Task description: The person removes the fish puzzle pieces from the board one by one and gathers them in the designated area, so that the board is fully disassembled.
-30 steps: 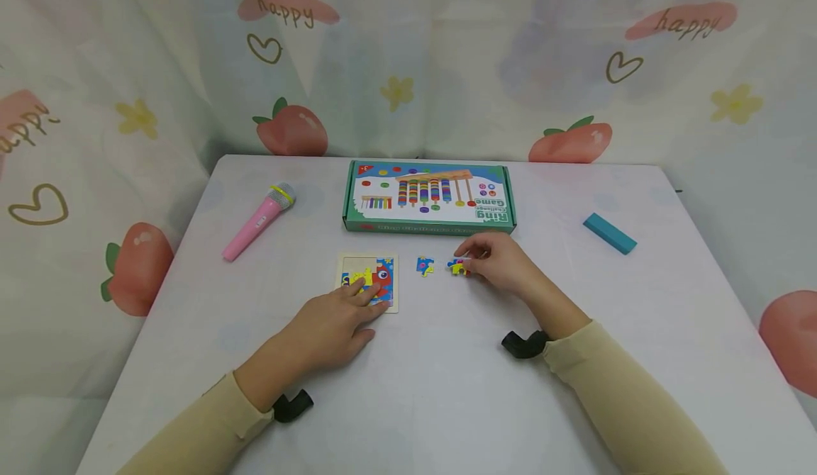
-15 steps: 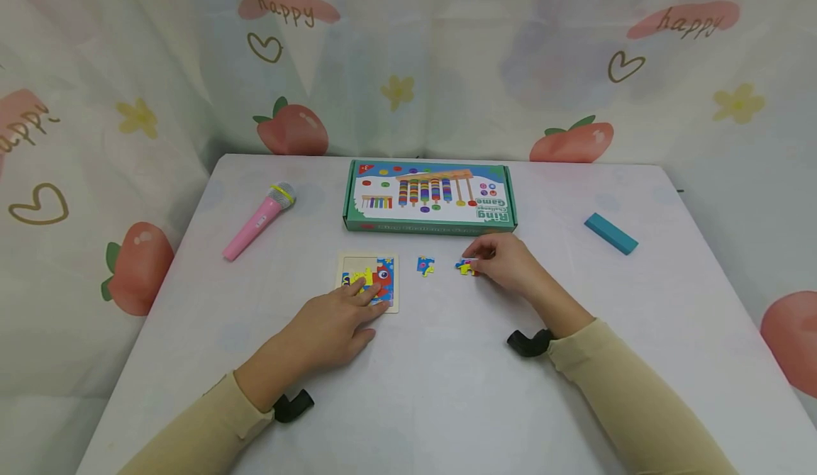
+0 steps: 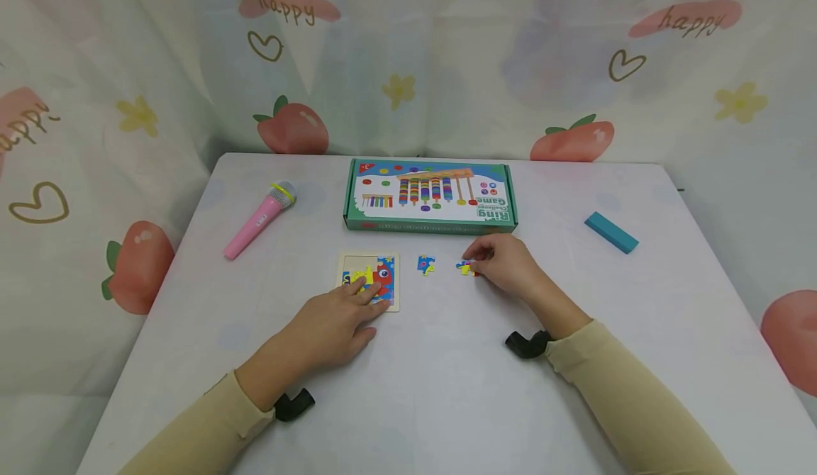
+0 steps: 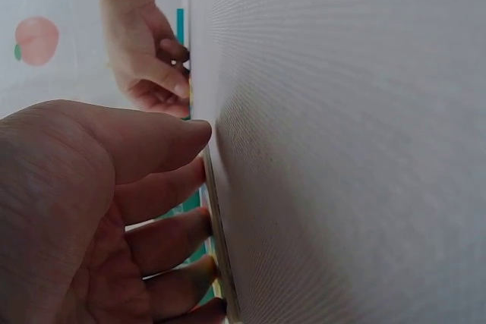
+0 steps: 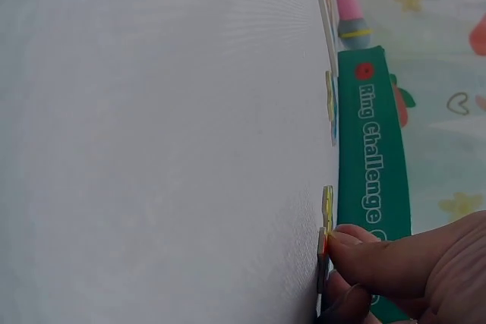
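A square fish jigsaw puzzle in a wooden tray point(image 3: 396, 298) lies at mid-table, its upper left part showing bare backing. My left hand point(image 3: 335, 326) rests on its lower part with spread fingers, covering some of the picture. In the left wrist view, the fingertips point(image 4: 201, 221) meet the tray's edge. A loose blue and yellow puzzle piece point(image 3: 425, 265) lies just right of the tray. Further right, my right hand point(image 3: 504, 262) pinches a yellow, blue and red puzzle piece point(image 3: 465, 268) at the tabletop. The thumb and fingers hide part of it.
Behind the puzzle lies a green Ring Challenge Game box point(image 3: 430, 197), close to the right fingertips. A pink toy microphone point(image 3: 258, 221) is at the left, a teal block point(image 3: 611, 232) at the right. A patterned curtain point(image 3: 472, 64) hangs behind the white table point(image 3: 408, 404).
My right hand has slid a little to the right with the puzzle piece, widening the gap to the loose piece. The left hand stays in place on the puzzle.
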A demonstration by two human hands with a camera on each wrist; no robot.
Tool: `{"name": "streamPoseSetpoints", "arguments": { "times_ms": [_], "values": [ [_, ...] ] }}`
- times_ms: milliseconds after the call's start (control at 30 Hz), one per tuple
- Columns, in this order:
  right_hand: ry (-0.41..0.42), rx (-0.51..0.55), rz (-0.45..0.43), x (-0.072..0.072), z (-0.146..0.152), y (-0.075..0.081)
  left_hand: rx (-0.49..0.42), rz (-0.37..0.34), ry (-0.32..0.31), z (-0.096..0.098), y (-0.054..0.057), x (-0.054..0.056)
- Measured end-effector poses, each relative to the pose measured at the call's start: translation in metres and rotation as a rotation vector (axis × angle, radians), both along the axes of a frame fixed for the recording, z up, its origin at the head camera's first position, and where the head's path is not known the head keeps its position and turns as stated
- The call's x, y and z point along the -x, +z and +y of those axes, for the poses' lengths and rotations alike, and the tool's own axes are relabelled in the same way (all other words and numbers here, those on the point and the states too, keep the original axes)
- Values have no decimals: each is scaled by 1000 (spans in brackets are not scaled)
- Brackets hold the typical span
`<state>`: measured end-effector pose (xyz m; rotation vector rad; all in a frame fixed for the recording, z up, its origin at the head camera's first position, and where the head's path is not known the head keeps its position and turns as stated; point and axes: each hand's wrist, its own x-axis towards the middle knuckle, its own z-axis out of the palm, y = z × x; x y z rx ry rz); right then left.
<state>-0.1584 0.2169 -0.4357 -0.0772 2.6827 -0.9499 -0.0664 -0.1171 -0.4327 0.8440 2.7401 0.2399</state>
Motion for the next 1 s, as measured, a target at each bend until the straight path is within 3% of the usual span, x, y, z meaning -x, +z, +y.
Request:
{"name": "streamPoseSetpoints", "arguments": {
  "times_ms": [433,700,1000],
  "values": [
    [0,39,50,-3,-7,8,-3,7,-5,1,1,0],
    [95,99,60,-2,-56,16,28,5,-3,1,1,1],
    [225,92,17,1,-115,12,5,4,0,1,-1,1]
  ]
}}
